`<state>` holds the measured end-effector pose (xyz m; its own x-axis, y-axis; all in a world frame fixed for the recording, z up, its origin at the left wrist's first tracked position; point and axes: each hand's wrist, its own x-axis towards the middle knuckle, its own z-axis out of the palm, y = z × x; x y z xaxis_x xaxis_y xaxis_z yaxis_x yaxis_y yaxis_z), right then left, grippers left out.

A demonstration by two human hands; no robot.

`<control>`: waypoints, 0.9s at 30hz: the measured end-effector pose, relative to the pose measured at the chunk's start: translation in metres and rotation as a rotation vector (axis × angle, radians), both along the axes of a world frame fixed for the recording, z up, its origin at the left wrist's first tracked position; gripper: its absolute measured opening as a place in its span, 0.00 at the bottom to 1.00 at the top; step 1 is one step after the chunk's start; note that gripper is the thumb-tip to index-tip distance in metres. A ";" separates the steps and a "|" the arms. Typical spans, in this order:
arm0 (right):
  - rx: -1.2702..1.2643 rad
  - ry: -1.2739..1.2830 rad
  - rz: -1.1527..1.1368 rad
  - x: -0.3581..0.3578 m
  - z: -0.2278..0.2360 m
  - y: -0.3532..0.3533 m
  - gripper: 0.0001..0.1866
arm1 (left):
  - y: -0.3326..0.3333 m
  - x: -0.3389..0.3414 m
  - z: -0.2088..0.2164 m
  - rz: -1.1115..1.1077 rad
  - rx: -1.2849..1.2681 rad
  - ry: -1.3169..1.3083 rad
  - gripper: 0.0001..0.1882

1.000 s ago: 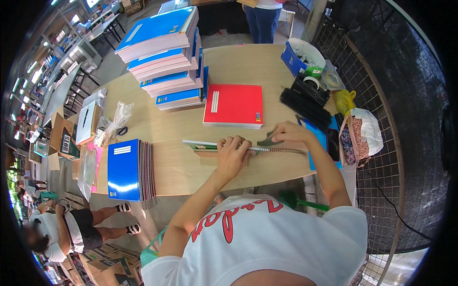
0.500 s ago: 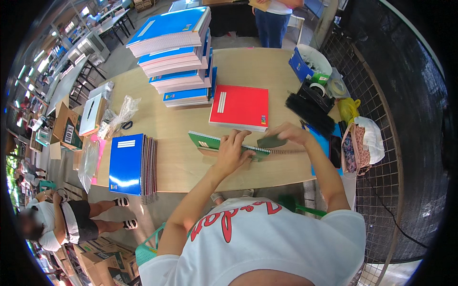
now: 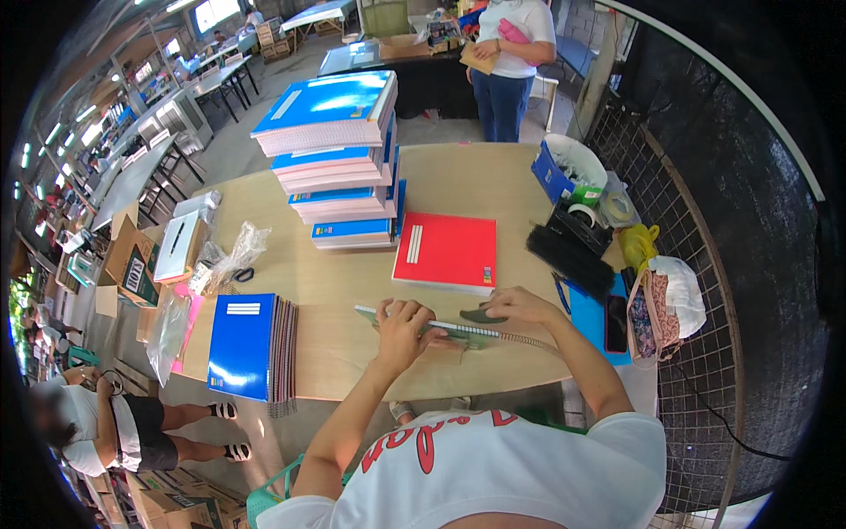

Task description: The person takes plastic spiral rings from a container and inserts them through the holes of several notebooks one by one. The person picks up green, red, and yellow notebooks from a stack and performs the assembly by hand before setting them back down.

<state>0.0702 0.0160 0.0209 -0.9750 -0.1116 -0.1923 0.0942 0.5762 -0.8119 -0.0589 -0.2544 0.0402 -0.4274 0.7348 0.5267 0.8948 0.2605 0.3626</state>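
A green spiral notebook [image 3: 366,312] stands tilted on its edge near the table's front, bound edge up. My left hand [image 3: 405,331] grips it around its middle, fingers over the top and thumb on the near side. A loose wire coil [image 3: 533,342] runs out to the right from the notebook's bound edge, partly threaded by the look of it. Just above that edge my right hand [image 3: 522,309] is closed on a flat dark green-grey pad [image 3: 478,315], its exact kind unclear. A red notebook [image 3: 445,251] lies directly behind both hands.
Tall stacks of blue notebooks [image 3: 339,101] rise at the back left. More blue spiral notebooks [image 3: 242,344] sit front left, near scissors [image 3: 243,274] and plastic wrap. A black brush [image 3: 571,262], a phone [image 3: 616,324] and a pouch [image 3: 654,313] line the right side.
The whole view has tilted upward, so the table appears lower. My right hand with the pad has shifted left along the notebook's bound edge. My left hand keeps its hold.
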 end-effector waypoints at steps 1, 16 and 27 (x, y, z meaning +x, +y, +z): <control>-0.569 -0.010 -0.035 0.002 0.005 0.000 0.19 | 0.000 -0.002 -0.001 -0.018 0.012 0.013 0.17; -0.868 -0.051 -0.077 -0.035 0.008 -0.009 0.36 | 0.004 -0.008 -0.009 -0.016 0.035 -0.097 0.31; -1.144 -0.147 0.027 -0.061 0.006 -0.009 0.21 | -0.017 -0.024 -0.016 0.412 0.495 -0.111 0.38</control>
